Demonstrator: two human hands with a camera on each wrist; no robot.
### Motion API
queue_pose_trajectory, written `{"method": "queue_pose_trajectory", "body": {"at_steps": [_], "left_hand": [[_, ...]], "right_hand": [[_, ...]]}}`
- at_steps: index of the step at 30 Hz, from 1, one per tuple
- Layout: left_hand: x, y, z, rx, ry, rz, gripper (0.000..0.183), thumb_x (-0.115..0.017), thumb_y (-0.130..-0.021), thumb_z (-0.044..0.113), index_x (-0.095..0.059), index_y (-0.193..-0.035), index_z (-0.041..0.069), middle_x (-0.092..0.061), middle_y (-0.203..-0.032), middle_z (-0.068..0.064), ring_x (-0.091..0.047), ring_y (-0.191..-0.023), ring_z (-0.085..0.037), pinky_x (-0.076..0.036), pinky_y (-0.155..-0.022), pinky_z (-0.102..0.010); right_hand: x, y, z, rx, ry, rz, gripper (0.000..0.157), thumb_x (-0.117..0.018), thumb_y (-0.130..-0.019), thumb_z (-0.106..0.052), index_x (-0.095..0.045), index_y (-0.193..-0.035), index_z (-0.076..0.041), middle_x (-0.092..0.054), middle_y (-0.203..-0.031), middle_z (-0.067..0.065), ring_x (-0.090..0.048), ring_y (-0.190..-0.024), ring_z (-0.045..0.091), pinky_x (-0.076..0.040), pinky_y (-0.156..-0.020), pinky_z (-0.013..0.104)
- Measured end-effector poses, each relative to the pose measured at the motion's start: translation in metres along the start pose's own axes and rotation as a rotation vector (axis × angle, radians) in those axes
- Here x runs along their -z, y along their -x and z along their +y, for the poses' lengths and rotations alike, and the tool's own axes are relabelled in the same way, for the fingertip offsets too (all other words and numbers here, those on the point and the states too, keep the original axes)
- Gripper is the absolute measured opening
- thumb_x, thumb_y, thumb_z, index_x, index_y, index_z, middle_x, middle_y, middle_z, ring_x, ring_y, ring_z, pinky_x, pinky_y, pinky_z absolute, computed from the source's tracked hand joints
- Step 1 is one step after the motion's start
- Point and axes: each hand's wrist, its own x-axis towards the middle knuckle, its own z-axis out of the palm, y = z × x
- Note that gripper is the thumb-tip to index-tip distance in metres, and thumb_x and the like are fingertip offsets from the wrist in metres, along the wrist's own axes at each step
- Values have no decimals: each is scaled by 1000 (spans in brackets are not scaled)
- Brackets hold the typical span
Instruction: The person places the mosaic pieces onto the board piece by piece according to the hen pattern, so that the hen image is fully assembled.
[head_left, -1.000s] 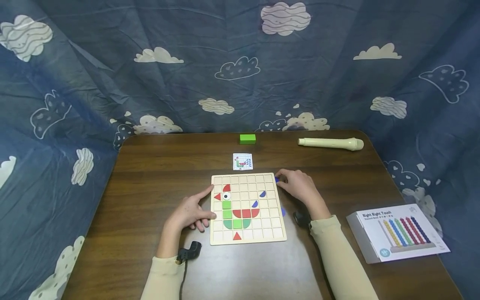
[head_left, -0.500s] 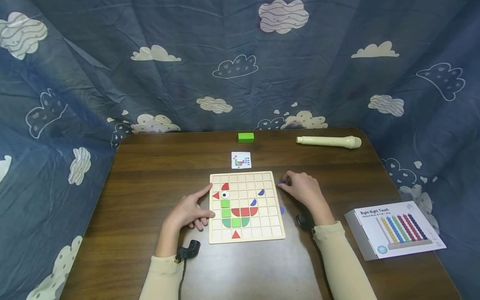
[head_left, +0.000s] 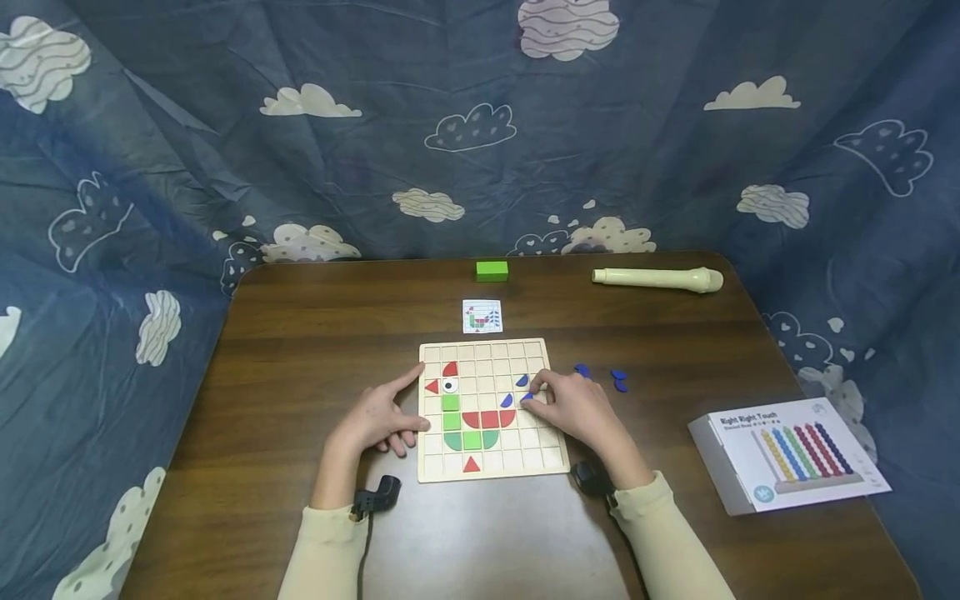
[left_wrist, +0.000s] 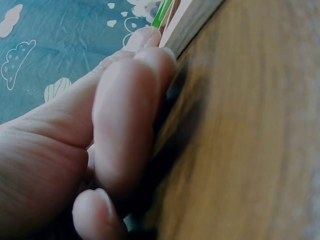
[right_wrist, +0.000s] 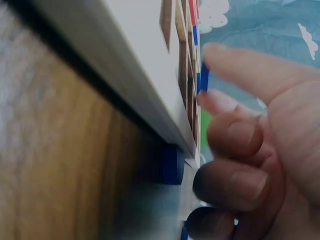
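A square wooden grid board [head_left: 495,477] lies on the table, bearing flat red, green and blue pieces and a white eye piece [head_left: 450,386] in a bird-like figure. Over the board's right part, my right hand [head_left: 576,406] pinches a blue half-round piece [right_wrist: 204,76] between thumb and index finger. Two other blue half-rounds sit in cells close by, one [head_left: 522,380] above and one [head_left: 507,401] to the left. My left hand [head_left: 378,417] touches the board's left edge with its outstretched index finger and thumb; its other fingers are loosely bent beside the board.
Several loose blue pieces [head_left: 618,380] lie on the table right of the board. Behind it are a small picture card [head_left: 482,317] and a green block [head_left: 492,272]. A cream microphone-shaped object [head_left: 658,280] lies back right, and a white box [head_left: 795,458] sits at the right.
My right hand has moved from the table beside the board leftward over it, carrying a blue half-round piece. Loose blue pieces it covered now show. My left hand stays at the board's edge.
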Motion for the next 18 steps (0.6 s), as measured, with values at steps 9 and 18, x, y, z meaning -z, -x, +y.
{"method": "queue_pose_trajectory", "body": {"at_steps": [9, 18], "left_hand": [[0, 1, 1, 12, -1, 6, 99, -90, -87, 27, -33, -165, 48, -74, -67, -12, -69, -48, -19, -43, -43, -24], [0, 0, 1, 9, 4, 5, 98, -90, -87, 25, -33, -164, 48, -74, -66, -12, -69, -48, -18, -44, -42, -24]], "right_hand": [[-1, -2, -3, 11, 21, -30, 27, -83, -91, -43, -74, -102, -20, -55, -62, -8, -46, -55, 12, -33, -53, 29], [-1, -4, -3, 20, 35, -37, 26, -82, -92, -42, -74, -104, -20, -53, -61, -7, -44, -53, 11, -31, -52, 28]]}}
